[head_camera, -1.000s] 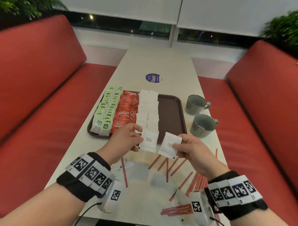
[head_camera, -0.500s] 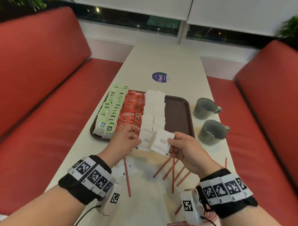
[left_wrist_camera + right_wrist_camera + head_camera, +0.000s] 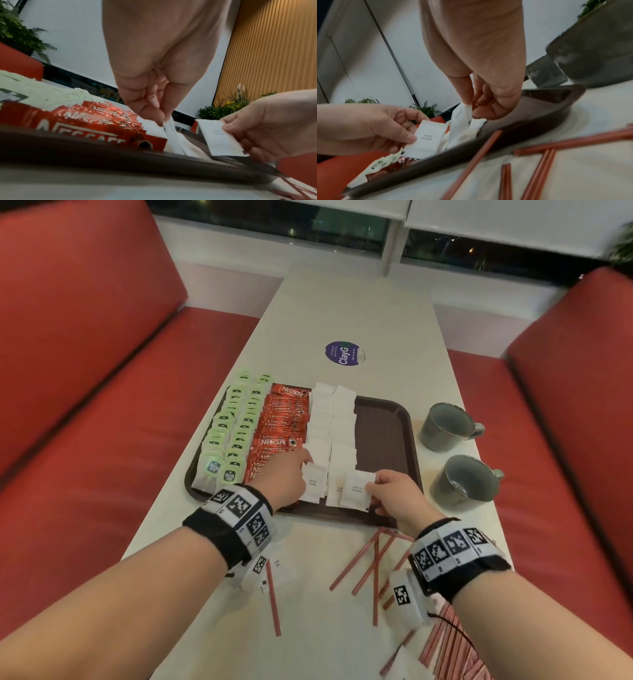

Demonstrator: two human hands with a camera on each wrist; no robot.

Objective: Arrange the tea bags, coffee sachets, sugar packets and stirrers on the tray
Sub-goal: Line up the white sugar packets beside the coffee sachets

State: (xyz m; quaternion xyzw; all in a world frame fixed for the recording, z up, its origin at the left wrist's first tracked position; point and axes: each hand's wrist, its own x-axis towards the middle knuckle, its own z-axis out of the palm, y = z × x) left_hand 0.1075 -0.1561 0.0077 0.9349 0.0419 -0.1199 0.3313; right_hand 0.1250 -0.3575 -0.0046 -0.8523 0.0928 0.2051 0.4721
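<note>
A brown tray holds rows of green tea bags, red coffee sachets and two columns of white sugar packets. My left hand pinches a sugar packet at the near end of the left column. My right hand pinches another sugar packet, held tilted over the near end of the right column. The right wrist view shows that hand pinching its packet by the top edge. Red stirrers lie scattered on the table in front of the tray.
Two grey mugs stand right of the tray. A round purple sticker lies beyond it. More stirrers are heaped at the near right edge. A white packet lies under my left wrist. Red benches flank the table.
Both hands have moved forward from above the table to the tray's near edge, each carrying its sugar packet down to the end of a sugar column.
</note>
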